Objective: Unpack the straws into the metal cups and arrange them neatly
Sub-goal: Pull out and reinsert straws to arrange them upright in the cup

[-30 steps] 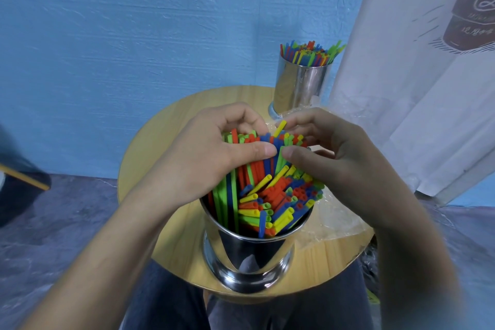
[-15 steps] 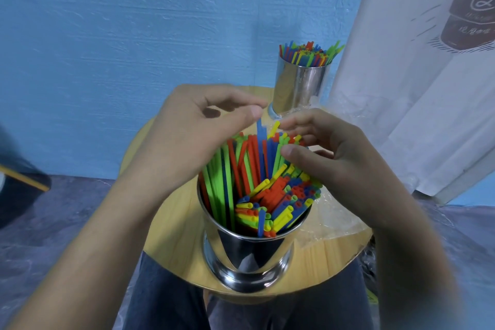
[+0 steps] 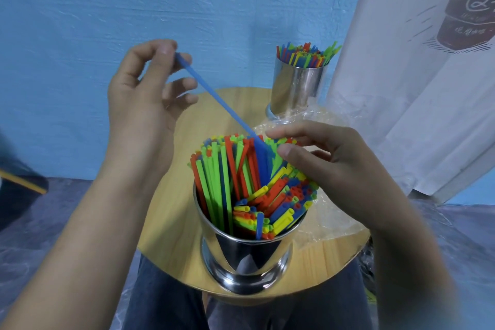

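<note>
Left hand (image 3: 142,104) raised, thumb and forefinger pinching top of blue straw (image 3: 217,99); other fingers (image 3: 182,86) spread loose. Straw's lower end buried in bundle (image 3: 235,174) inside near cup (image 3: 246,257). Right hand (image 3: 329,163) relaxed, fingertips touching bundle tops, gripping nothing.

Risks:
- slanted pull likely drags neighbouring straws up
- leaning straws at right rim may spill onto wrapper (image 3: 329,217)
- cup stands at counter (image 3: 171,195) edge, so sideways tug could tip it
</note>
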Demonstrator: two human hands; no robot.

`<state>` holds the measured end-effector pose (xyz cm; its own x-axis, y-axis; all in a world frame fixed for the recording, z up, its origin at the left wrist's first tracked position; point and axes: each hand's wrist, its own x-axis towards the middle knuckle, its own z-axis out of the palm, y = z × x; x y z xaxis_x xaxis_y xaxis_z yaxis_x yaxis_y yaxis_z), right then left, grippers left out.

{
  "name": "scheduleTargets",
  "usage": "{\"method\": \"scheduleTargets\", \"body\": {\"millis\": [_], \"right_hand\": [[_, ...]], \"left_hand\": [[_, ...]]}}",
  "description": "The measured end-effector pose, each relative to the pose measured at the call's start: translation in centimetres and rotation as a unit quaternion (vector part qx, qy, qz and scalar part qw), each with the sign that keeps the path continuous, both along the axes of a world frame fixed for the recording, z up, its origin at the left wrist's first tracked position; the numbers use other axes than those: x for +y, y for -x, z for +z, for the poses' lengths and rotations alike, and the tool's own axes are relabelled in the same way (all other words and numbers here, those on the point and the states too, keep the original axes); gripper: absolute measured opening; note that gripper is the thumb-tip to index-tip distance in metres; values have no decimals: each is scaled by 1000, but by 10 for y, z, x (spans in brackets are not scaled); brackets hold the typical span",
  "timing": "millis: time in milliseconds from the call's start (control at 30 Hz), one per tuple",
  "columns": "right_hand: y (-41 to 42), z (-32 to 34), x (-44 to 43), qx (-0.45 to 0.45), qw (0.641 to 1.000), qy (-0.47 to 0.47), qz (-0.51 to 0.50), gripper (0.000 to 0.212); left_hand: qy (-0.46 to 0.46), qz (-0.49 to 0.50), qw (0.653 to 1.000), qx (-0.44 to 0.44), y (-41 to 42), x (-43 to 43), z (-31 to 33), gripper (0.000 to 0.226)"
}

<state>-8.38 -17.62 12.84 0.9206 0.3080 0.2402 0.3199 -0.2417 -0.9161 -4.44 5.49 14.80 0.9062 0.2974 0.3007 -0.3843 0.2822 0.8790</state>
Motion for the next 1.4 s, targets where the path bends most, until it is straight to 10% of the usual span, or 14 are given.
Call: {"method": "scheduleTargets", "body": {"millis": [433,933,1067,1400], "right_hand": [[-6,-3,1,-102,985,-70,-124,15],[-8,9,-12,-111,895,-369,-226,23],[-8,8,-17,-139,892,-341,-262,22],[-6,2,7,-182,962,-123,-160,13]], "left_hand": [[100,-51,987,112,-2,3,-19,11],[-356,-200,911,58,24,3,-13,46],[-478,-215,848,81,32,-2,-15,61],[-550,-68,826,102,28,-18,-17,25]]}}
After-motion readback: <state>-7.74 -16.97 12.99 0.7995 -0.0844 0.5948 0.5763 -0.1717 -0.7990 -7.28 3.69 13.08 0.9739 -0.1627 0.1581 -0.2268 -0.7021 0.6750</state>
